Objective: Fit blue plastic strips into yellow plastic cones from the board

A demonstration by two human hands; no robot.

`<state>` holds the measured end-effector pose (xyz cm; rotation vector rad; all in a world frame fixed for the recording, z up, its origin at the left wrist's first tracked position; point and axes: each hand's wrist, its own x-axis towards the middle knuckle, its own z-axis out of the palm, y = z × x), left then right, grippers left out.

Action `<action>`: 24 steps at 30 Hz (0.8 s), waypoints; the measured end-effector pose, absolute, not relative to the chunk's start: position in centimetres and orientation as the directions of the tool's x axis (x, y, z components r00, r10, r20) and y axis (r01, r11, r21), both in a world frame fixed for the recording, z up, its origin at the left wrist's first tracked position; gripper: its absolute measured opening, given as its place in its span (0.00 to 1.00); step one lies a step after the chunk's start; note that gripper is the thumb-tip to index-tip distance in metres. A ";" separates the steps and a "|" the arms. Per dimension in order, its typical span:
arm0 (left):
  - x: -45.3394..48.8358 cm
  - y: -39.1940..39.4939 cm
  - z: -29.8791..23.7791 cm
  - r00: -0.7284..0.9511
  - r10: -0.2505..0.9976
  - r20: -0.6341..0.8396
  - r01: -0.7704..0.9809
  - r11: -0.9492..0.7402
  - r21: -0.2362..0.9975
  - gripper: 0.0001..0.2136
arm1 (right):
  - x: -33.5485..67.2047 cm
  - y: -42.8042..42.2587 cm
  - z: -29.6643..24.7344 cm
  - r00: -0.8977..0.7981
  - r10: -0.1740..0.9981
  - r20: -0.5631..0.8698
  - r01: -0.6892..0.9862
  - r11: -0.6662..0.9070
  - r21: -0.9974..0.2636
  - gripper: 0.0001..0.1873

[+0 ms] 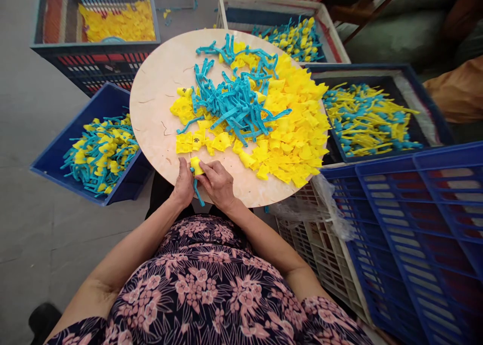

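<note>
My left hand (184,183) and my right hand (218,182) meet at the near edge of a round wooden board (154,108). Together they pinch a small yellow plastic piece (196,165) joined to a blue plastic strip (196,190) that hangs down between them. Both hands are closed on this pair. Just beyond them lies a heap of loose yellow pieces (290,134) with a tangle of blue strips (234,101) on top.
A blue crate (56,154) at the left holds joined yellow-and-blue parts. Crates at the back (298,38) and right (368,121) hold more of them. A far-left crate holds yellow pieces (116,20). Stacked blue (418,224) and white crates (320,249) stand at the right.
</note>
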<state>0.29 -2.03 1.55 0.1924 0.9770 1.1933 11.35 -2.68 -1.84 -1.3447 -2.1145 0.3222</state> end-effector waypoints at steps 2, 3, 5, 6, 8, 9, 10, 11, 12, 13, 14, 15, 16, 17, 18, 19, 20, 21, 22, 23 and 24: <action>0.2 -2.0 1.5 0.046 0.850 -0.525 -0.692 0.406 0.597 0.30 | 11.5 -2.5 -1.9 -0.353 0.852 0.386 0.754 0.504 -0.422 0.19; 0.2 -2.0 1.4 0.058 0.852 -0.520 -0.692 0.410 0.594 0.30 | 11.6 -2.4 -1.9 -0.383 0.835 0.394 0.754 0.530 -0.389 0.18; 0.1 -1.9 1.1 0.086 0.854 -0.512 -0.692 0.421 0.587 0.31 | 11.9 -2.2 -1.8 -0.438 0.807 0.396 0.748 0.571 -0.337 0.18; 0.0 -1.9 0.9 0.097 0.856 -0.507 -0.691 0.425 0.585 0.31 | 12.0 -2.1 -1.8 -0.455 0.800 0.391 0.750 0.581 -0.316 0.18; 0.0 -2.0 0.6 0.118 0.860 -0.496 -0.689 0.431 0.583 0.31 | 12.2 -1.9 -1.8 -0.472 0.793 0.385 0.761 0.587 -0.276 0.18; 0.0 -2.0 0.6 0.127 0.861 -0.493 -0.688 0.434 0.581 0.31 | 12.2 -1.8 -1.8 -0.479 0.790 0.382 0.767 0.588 -0.257 0.18; -0.1 -2.0 0.5 0.137 0.860 -0.492 -0.686 0.440 0.579 0.31 | 12.2 -1.8 -1.8 -0.486 0.788 0.379 0.770 0.591 -0.240 0.18; -0.1 -2.0 0.5 0.142 0.859 -0.493 -0.685 0.445 0.577 0.31 | 12.1 -1.7 -1.7 -0.495 0.785 0.373 0.772 0.594 -0.227 0.17; -0.1 -2.0 0.6 0.143 0.857 -0.495 -0.685 0.447 0.575 0.31 | 12.0 -1.7 -1.7 -0.503 0.783 0.366 0.772 0.598 -0.218 0.17; -0.1 -2.0 0.6 0.138 0.855 -0.500 -0.685 0.447 0.575 0.30 | 12.0 -1.6 -1.5 -0.509 0.783 0.357 0.771 0.599 -0.215 0.17; -0.2 -2.0 0.7 0.132 0.853 -0.505 -0.685 0.447 0.576 0.29 | 11.9 -1.5 -1.4 -0.510 0.787 0.347 0.771 0.597 -0.221 0.16; -0.2 -2.0 0.6 0.128 0.850 -0.511 -0.682 0.450 0.577 0.28 | 11.8 -1.5 -1.2 -0.506 0.794 0.338 0.770 0.592 -0.237 0.16; -0.3 -1.9 0.6 0.127 0.845 -0.520 -0.676 0.457 0.578 0.26 | 11.7 -1.4 -1.0 -0.499 0.802 0.328 0.768 0.585 -0.261 0.16; -0.4 -1.9 0.4 0.126 0.839 -0.530 -0.668 0.466 0.579 0.25 | 11.7 -1.3 -0.8 -0.489 0.812 0.319 0.765 0.575 -0.289 0.16; -0.5 -1.9 0.2 0.128 0.833 -0.538 -0.660 0.477 0.581 0.23 | 11.6 -1.3 -0.6 -0.480 0.822 0.308 0.761 0.564 -0.320 0.15; -0.6 -2.0 0.0 0.129 0.829 -0.544 -0.653 0.484 0.583 0.21 | 11.5 -1.2 -0.4 -0.471 0.832 0.294 0.756 0.552 -0.352 0.15; -0.8 -2.0 -0.3 0.128 0.829 -0.544 -0.650 0.485 0.585 0.19 | 11.3 -1.2 -0.3 -0.460 0.843 0.278 0.752 0.536 -0.383 0.15; -0.9 -2.0 -0.6 0.128 0.832 -0.540 -0.650 0.481 0.587 0.17 | 11.2 -1.1 -0.1 -0.449 0.855 0.259 0.748 0.518 -0.414 0.14; -1.1 -2.0 -0.8 0.131 0.837 -0.531 -0.654 0.475 0.588 0.15 | 11.1 -1.1 0.1 -0.434 0.868 0.241 0.744 0.497 -0.447 0.14; -1.2 -2.0 -1.0 0.135 0.842 -0.522 -0.659 0.470 0.587 0.14 | 11.0 -1.0 0.2 -0.418 0.880 0.225 0.737 0.474 -0.483 0.13; -1.3 -1.9 -1.1 0.140 0.844 -0.518 -0.666 0.468 0.582 0.14 | 10.9 -0.9 0.3 -0.403 0.890 0.213 0.723 0.452 -0.522 0.13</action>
